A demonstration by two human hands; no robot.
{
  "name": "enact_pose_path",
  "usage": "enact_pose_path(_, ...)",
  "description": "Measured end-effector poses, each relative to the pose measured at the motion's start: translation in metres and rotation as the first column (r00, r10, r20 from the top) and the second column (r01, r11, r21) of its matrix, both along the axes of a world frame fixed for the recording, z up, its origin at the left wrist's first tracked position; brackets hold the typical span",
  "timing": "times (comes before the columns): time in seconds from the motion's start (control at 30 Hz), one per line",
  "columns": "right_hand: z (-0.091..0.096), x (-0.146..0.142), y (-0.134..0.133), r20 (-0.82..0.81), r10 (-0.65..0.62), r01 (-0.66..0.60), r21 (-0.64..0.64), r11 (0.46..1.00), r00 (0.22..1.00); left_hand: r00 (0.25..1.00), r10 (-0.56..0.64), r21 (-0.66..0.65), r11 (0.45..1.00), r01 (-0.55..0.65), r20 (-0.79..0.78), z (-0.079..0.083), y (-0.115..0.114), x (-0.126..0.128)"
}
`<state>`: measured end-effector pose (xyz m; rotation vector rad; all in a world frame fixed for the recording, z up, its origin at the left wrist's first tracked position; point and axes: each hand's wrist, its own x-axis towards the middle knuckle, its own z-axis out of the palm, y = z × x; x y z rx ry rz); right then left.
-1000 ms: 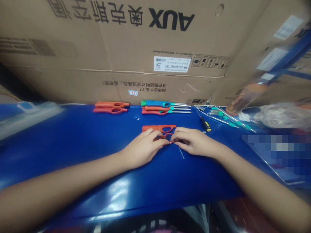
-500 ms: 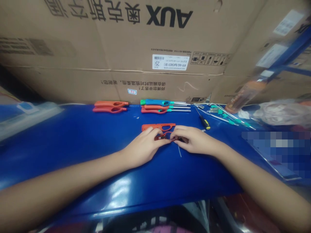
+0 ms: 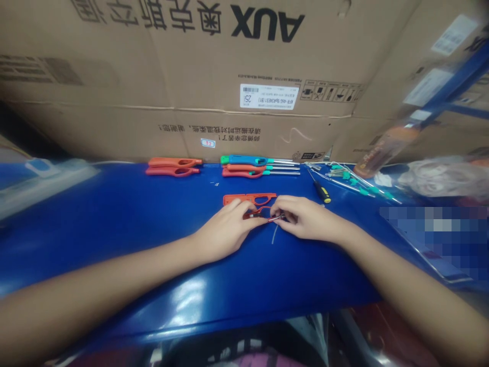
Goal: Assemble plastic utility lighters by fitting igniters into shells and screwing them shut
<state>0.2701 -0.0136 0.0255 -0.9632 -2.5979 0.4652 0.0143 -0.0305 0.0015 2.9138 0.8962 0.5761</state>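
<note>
My left hand point(image 3: 225, 229) is closed on a red utility lighter's casing half point(image 3: 263, 209), its thumb and fingers pinching the handle; the fingers cover much of it. Some small parts show inside the shell. At the casing's front end, the fingers of my right hand point(image 3: 301, 216) are pinched round a small thin piece point(image 3: 277, 217), too small to name. A thin whitish wire or tube point(image 3: 274, 234) hangs below my right fingertips. Just beyond both hands lies another orange-red casing half point(image 3: 244, 198) on the blue table point(image 3: 160, 214).
Orange lighter handles point(image 3: 173, 167) lie at the back left. Several lighters with metal tubes point(image 3: 260, 167) rest by the cardboard box point(image 3: 183, 66). A yellow-black screwdriver point(image 3: 321, 191), loose metal tubes with green ends point(image 3: 347, 183), a bottle point(image 3: 385, 150) and a plastic bag point(image 3: 446, 176) are right.
My right fingers have shifted slightly at the casing's front, and more of the thin piece shows. The whitish strand has swung to the left. My left hand has stayed in place.
</note>
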Motion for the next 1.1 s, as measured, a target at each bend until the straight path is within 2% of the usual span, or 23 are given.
enact_pose_path(0.2,0.000,-0.002,0.001,0.022,0.008,-0.008,0.015,1.000,1.000,1.000,-0.002,0.001,1.000,0.002,-0.012,0.000,0.000,0.001)
enact_pose_path(0.4,0.004,-0.004,-0.004,0.191,-0.032,0.005,0.139,0.990,0.981,0.997,0.009,0.041,0.999,-0.006,-0.072,0.003,-0.001,0.003)
enact_pose_path(0.57,0.008,-0.005,-0.008,0.267,-0.051,-0.003,0.201,0.980,0.962,0.996,0.006,0.101,0.995,0.004,-0.094,0.003,-0.001,0.002)
enact_pose_path(0.7,0.011,-0.006,-0.010,0.307,-0.077,0.002,0.239,0.971,0.949,0.999,-0.024,0.184,0.982,0.032,-0.046,-0.001,-0.001,0.000)
enact_pose_path(0.93,0.015,-0.002,-0.010,0.314,-0.047,-0.008,0.173,0.985,0.948,0.997,-0.071,0.249,0.966,0.069,0.000,-0.006,0.000,-0.001)
enact_pose_path(1.1,0.017,-0.004,-0.011,0.348,-0.039,-0.028,0.186,0.982,0.937,0.996,-0.091,0.279,0.956,0.089,-0.005,-0.006,0.000,0.000)
